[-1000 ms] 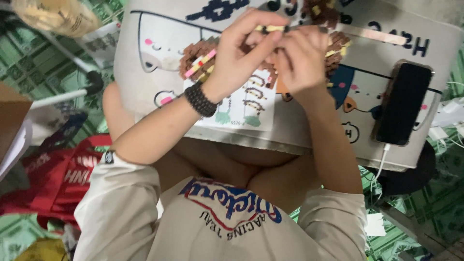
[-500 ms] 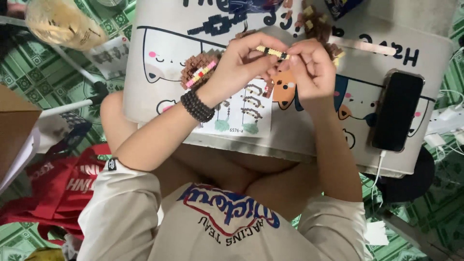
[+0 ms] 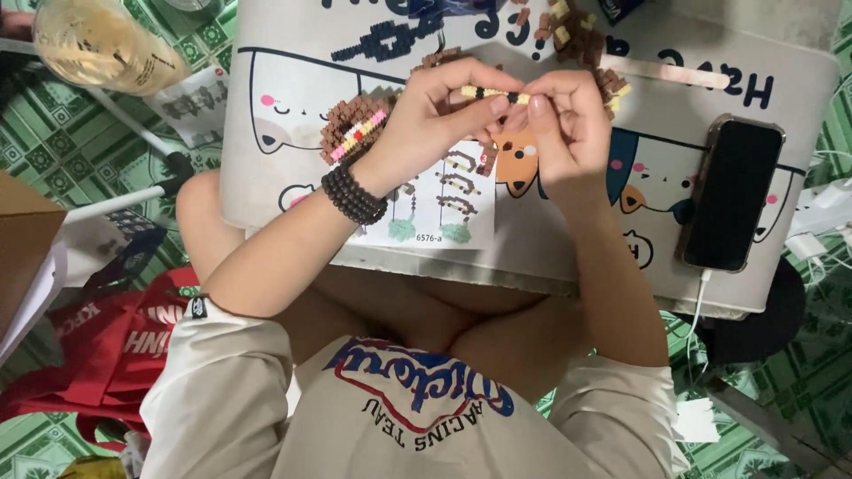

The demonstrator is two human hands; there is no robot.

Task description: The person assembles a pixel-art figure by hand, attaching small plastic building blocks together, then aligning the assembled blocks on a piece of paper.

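Both hands, left hand [image 3: 435,120] and right hand [image 3: 568,124], pinch a block strip [image 3: 493,92] (ends hidden) above the instruction sheet [image 3: 444,200]

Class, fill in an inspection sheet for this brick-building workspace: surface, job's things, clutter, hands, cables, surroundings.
Surface: white lap table with cartoon animal prints, resting over crossed legs.
Job's things: thin yellow-and-black brick strip; instruction sheet; brown brick piece with pink and yellow stripe.
Clutter: loose brown and yellow bricks; black phone, screen dark.
Hands: left hand and right hand pinch the strip from either end, above the table.
Cables: white cable plugged into the phone.
Surroundings: green patterned floor; red bag; plastic cup.
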